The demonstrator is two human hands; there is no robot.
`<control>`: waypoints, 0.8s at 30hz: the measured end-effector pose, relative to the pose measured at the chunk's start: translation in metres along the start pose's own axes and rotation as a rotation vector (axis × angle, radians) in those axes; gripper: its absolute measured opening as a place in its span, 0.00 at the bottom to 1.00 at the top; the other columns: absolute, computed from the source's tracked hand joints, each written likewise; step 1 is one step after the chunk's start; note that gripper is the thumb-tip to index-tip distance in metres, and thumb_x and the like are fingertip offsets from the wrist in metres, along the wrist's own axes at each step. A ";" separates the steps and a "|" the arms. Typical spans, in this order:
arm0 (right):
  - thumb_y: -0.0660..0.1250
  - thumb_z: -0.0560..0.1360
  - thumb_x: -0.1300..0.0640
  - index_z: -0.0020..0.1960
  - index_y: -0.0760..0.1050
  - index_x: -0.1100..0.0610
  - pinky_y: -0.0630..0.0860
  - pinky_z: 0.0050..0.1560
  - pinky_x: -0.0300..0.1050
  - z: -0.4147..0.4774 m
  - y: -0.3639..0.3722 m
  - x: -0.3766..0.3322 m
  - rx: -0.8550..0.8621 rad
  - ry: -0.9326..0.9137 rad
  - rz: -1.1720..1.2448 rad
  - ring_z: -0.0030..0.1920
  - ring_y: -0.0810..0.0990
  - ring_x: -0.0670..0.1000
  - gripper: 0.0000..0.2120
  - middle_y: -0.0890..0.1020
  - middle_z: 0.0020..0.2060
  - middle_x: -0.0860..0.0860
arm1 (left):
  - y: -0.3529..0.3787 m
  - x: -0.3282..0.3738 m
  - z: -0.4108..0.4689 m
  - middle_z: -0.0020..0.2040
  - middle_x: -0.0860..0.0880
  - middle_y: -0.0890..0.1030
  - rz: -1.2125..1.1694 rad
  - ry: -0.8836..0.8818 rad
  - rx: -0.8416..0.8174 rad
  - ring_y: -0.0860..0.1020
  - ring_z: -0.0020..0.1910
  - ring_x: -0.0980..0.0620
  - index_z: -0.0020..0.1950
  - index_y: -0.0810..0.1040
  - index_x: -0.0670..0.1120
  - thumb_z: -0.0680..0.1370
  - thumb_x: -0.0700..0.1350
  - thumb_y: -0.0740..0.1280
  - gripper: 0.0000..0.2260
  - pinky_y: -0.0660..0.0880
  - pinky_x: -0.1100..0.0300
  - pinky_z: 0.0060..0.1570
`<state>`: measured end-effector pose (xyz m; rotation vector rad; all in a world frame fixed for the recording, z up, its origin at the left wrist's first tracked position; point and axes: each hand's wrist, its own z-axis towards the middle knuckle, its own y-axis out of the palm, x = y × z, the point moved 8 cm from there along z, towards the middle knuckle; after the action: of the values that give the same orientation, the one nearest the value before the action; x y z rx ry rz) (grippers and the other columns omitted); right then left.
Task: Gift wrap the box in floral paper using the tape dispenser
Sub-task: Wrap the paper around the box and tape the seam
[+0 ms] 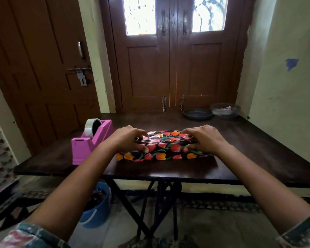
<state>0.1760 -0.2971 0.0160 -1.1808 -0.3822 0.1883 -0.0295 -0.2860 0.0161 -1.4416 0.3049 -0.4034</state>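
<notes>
Currently: box (164, 149), floral-wrapped, glossy, likely light and slippery; left hand (128, 138) and right hand (203, 138), fingers curled over top, pressing paper; hold by ends.

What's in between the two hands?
The flowery top of the wrapped box, with a shiny paper seam, lies between the left hand and the right hand, which both hold it. The head view shows this.

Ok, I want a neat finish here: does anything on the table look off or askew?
Only the top seam of the wrapped box: beside the left hand it looks crinkled, with pale shiny patches. Tape or glare, I cannot tell. Otherwise nothing stands out.
</notes>
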 end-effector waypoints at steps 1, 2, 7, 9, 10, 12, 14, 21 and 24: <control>0.64 0.69 0.34 0.67 0.70 0.47 0.69 0.55 0.43 -0.001 -0.001 -0.002 0.014 -0.013 -0.017 0.57 0.77 0.51 0.30 0.79 0.57 0.48 | 0.002 0.002 0.001 0.61 0.52 0.78 0.077 0.011 0.006 0.77 0.56 0.51 0.67 0.73 0.55 0.73 0.57 0.68 0.23 0.74 0.58 0.49; 0.63 0.70 0.35 0.67 0.71 0.46 0.68 0.56 0.43 -0.001 -0.002 -0.004 0.031 -0.022 -0.034 0.58 0.76 0.50 0.29 0.78 0.58 0.48 | 0.002 0.003 0.003 0.61 0.52 0.78 0.136 0.021 0.038 0.77 0.56 0.51 0.67 0.72 0.56 0.74 0.57 0.68 0.22 0.74 0.59 0.48; 0.65 0.73 0.43 0.62 0.77 0.50 0.68 0.58 0.44 0.004 -0.001 -0.008 0.085 0.023 0.016 0.58 0.75 0.50 0.20 0.77 0.58 0.48 | -0.003 0.003 0.009 0.57 0.51 0.81 0.241 0.011 0.210 0.79 0.53 0.49 0.64 0.76 0.57 0.77 0.54 0.64 0.15 0.72 0.59 0.44; 0.66 0.73 0.45 0.60 0.78 0.51 0.70 0.56 0.44 0.007 0.002 -0.008 0.090 0.063 0.028 0.57 0.75 0.52 0.18 0.78 0.56 0.48 | -0.004 0.004 0.013 0.56 0.50 0.81 0.267 -0.001 0.260 0.79 0.53 0.48 0.62 0.78 0.56 0.78 0.53 0.63 0.13 0.71 0.59 0.43; 0.66 0.74 0.46 0.60 0.78 0.52 0.71 0.55 0.44 0.010 0.004 -0.009 0.094 0.078 0.036 0.57 0.75 0.52 0.17 0.78 0.56 0.48 | -0.003 0.003 0.015 0.55 0.50 0.82 0.271 -0.009 0.279 0.79 0.53 0.48 0.60 0.78 0.55 0.78 0.52 0.62 0.12 0.71 0.59 0.42; 0.66 0.74 0.47 0.60 0.78 0.52 0.71 0.55 0.45 0.014 0.007 -0.008 0.084 0.118 0.043 0.57 0.75 0.52 0.17 0.78 0.55 0.49 | -0.001 -0.001 0.020 0.54 0.50 0.82 0.271 -0.025 0.297 0.79 0.52 0.48 0.59 0.79 0.54 0.79 0.51 0.61 0.12 0.70 0.59 0.40; 0.66 0.74 0.47 0.61 0.76 0.54 0.68 0.60 0.45 0.020 0.010 -0.010 0.052 0.159 -0.011 0.60 0.74 0.53 0.19 0.78 0.57 0.51 | 0.003 -0.004 0.024 0.54 0.50 0.81 0.264 -0.027 0.301 0.79 0.53 0.48 0.58 0.79 0.54 0.79 0.51 0.61 0.12 0.68 0.59 0.39; 0.61 0.76 0.46 0.76 0.52 0.59 0.49 0.74 0.45 0.033 0.011 -0.052 0.144 0.076 0.123 0.75 0.54 0.51 0.35 0.59 0.74 0.54 | 0.007 -0.012 0.034 0.53 0.49 0.82 0.277 0.005 0.296 0.79 0.51 0.47 0.59 0.78 0.55 0.78 0.52 0.60 0.12 0.72 0.58 0.41; 0.61 0.78 0.53 0.75 0.57 0.58 0.52 0.73 0.44 0.033 0.023 -0.064 0.157 0.027 0.130 0.74 0.59 0.51 0.28 0.62 0.73 0.54 | 0.008 -0.013 0.035 0.53 0.49 0.82 0.283 0.015 0.312 0.79 0.52 0.47 0.59 0.78 0.54 0.79 0.51 0.60 0.12 0.72 0.57 0.42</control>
<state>0.1050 -0.2817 -0.0063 -1.0524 -0.2621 0.3090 -0.0248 -0.2488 0.0117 -1.0726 0.4323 -0.2193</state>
